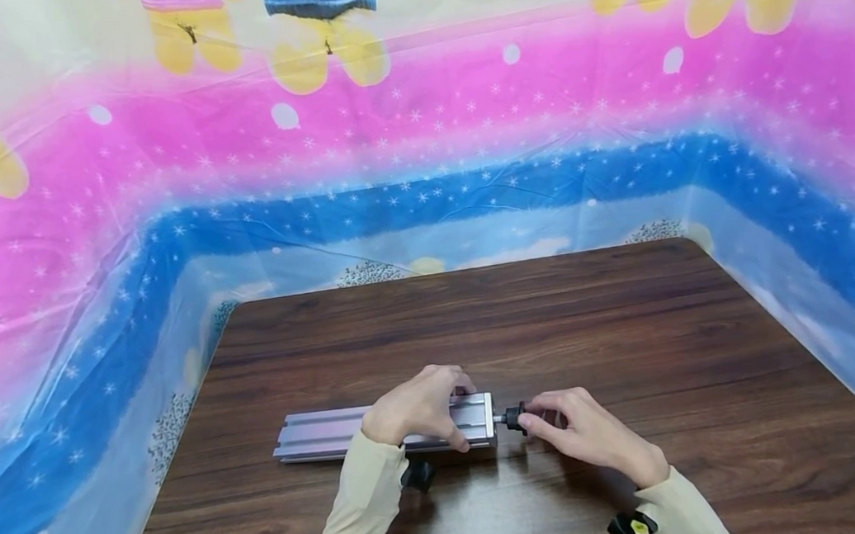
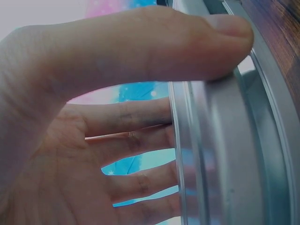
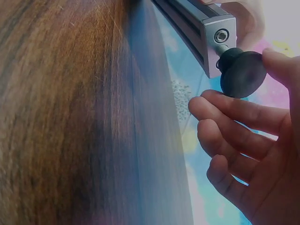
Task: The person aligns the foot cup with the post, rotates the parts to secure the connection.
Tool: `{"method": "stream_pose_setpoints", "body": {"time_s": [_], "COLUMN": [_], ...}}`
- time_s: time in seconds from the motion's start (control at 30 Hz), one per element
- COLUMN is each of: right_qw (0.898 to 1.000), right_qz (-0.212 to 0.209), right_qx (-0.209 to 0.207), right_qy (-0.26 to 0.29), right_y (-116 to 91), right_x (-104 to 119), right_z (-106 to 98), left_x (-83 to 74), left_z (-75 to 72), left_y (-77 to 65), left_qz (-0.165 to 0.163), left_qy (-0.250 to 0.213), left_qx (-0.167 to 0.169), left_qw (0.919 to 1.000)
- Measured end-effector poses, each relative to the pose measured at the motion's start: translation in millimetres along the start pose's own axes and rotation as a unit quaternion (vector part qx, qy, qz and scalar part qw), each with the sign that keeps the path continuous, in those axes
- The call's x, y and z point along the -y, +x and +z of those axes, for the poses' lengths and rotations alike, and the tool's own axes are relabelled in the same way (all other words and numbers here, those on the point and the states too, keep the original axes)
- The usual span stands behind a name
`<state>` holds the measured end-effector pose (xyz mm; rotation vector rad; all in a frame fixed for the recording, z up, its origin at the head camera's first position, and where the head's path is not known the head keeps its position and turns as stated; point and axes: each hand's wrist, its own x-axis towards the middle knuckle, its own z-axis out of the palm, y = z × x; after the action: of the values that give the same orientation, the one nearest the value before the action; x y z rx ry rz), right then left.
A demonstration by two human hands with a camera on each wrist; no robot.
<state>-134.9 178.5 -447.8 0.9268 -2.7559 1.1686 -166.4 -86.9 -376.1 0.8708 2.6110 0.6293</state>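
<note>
A slotted aluminium profile lies lengthwise across the front part of the table. My left hand grips it near its right end, thumb on the near side and fingers over the far side. In the left wrist view the thumb presses on the profile's metal edge. A black levelling foot sticks out from the profile's end plate on a threaded stud. My right hand pinches the foot's round base between thumb and fingertips; the other fingers are loosely bent.
A socket-head screw sits in the end plate beside the stud. The dark wood table has a patterned pink and blue curtain around its back and sides. Black wrist devices hang below both sleeves.
</note>
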Motion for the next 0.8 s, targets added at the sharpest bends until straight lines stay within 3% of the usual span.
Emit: {"method": "stream_pose_setpoints", "body": {"time_s": [0.47,0.57,0.67,0.8], "right_qw": [0.998,0.999,1.000,1.000], "right_qz": [0.029,0.039,0.028,-0.018], "right_qx": [0.035,0.030,0.007,-0.015], "right_qy": [0.035,0.022,0.003,0.008], "right_y": [2.7,2.3,-0.4,-3.8], "right_x": [-0.7,1.1,2.6,3.0], "right_z": [0.9,0.2,-0.7,-1.2], "left_x": [-0.4,-0.1,0.3,0.9], "left_z": [1.0,0.8,0.9,1.0], "left_y": [-0.3,-0.4,-0.4,-0.1], "left_qz": [-0.004,0.002,0.004,-0.003], "left_qy": [-0.005,-0.010,-0.010,-0.006], "left_qx": [0.003,0.004,0.003,0.003], "left_qw": [1.0000,0.9999,0.9999,1.0000]}}
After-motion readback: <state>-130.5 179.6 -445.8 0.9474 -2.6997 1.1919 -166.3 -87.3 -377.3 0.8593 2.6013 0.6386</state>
